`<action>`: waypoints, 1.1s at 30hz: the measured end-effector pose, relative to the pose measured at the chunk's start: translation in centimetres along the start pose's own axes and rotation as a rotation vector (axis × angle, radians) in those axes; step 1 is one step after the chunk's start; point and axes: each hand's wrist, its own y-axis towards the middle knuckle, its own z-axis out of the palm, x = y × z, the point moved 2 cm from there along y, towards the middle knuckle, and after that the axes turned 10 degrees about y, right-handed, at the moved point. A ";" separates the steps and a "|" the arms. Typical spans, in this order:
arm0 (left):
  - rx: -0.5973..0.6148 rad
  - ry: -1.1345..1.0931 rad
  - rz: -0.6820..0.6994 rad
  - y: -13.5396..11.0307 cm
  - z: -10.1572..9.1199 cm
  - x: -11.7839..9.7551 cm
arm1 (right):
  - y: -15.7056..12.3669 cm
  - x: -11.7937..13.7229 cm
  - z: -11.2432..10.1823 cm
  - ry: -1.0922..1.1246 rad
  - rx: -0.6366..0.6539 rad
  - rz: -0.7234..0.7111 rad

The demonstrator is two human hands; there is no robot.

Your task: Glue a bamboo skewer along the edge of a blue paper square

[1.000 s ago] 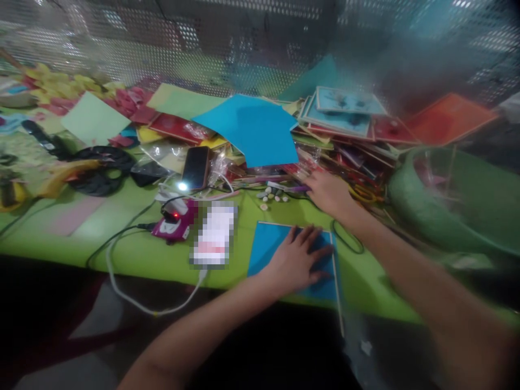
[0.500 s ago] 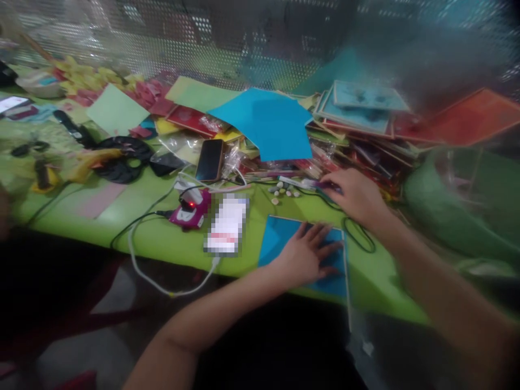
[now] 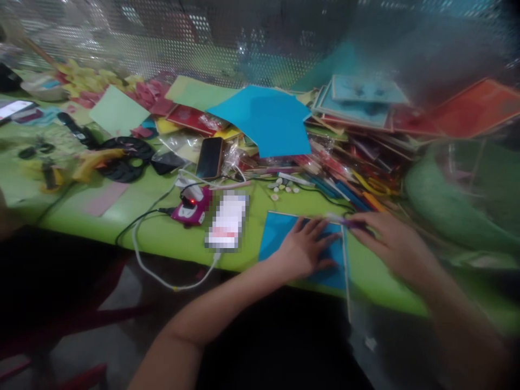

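Note:
My left hand lies flat with fingers spread on a blue sheet near the table's front edge. A thin pale strip runs along the sheet's right side and reaches past the table edge. Just right of the sheet, my right hand is closed on a slim purple pen-like stick with a pale end. That end points left, over the sheet's upper right corner; blur hides whether it touches. Beyond the sheet lie several small pale pebble-like pieces and a white marker.
A phone with a blurred screen and a purple power socket with cables lie to the left. Behind are a dark phone, blue paper, stacked cards and pencils. A green basin stands at right.
My right hand has come back toward me from beside the white marker, bringing the purple stick to the sheet's upper right corner. My left hand stays spread on the blue sheet.

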 end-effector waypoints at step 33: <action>0.016 0.102 0.040 0.1 0.0 0.3 | -10.3 1.8 4.7 0.055 0.071 0.102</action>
